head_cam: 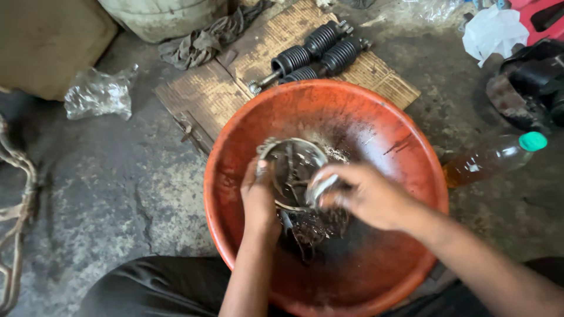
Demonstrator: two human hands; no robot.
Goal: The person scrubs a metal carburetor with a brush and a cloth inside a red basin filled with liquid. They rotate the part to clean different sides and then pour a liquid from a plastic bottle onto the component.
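Both forearms are reaching up from the bottom of the frame into the red basin (388, 147), center. Left hand (258, 196) is gripping the rim of a round metal part (292, 170), fingers curled over its left edge, holding it tilted. Right hand (364, 194) is closed on a small shiny piece (320, 189), pressing it vs. the part's lower right edge; it's blurred, so can't tell what it is. Dark greasy liquid w/ debris (314, 226) is sitting in the basin bottom, just below the hands. Black rubber boots on rods (314, 53) are lying on cardboard (205, 94), upper center. Bottle of amber liquid (493, 158) is lying on the floor, right of the basin.
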